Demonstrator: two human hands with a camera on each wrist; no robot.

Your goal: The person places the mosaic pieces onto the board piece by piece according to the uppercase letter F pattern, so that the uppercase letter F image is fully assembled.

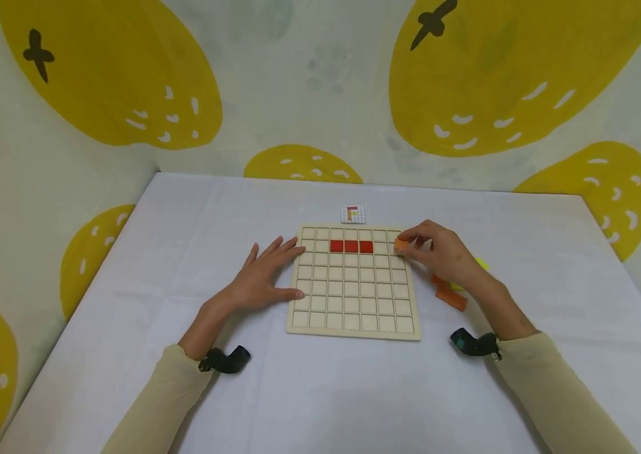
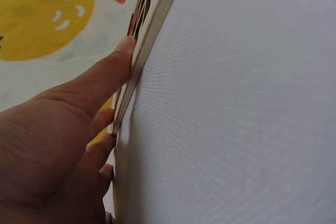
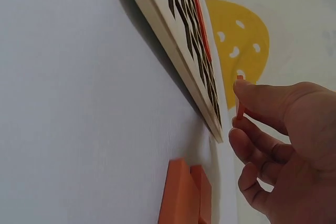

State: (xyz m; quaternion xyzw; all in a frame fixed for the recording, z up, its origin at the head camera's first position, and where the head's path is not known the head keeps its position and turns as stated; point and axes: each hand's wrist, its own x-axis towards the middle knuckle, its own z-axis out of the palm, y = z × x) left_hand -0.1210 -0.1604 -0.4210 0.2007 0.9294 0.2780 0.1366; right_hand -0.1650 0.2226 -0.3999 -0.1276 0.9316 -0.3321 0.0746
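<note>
A pale wooden grid board (image 1: 327,289) lies on the white table with three red squares (image 1: 351,246) side by side in its second row from the top. My left hand (image 1: 264,277) rests along the board's left edge, fingers spread and thumb (image 2: 113,66) touching the rim. Between thumb and fingers, my right hand (image 1: 440,252) pinches a small orange tile (image 1: 401,244) over the board's upper right corner. In the right wrist view that orange tile (image 3: 240,100) stands on edge in the fingertips, apart from the board.
Right of the board lie orange pieces (image 1: 451,298) and yellow pieces (image 1: 482,263), partly hidden under my right forearm. A small pattern card (image 1: 352,214) lies just beyond the board's far edge. Behind the table hangs a backdrop with yellow fruit shapes (image 1: 303,162).
</note>
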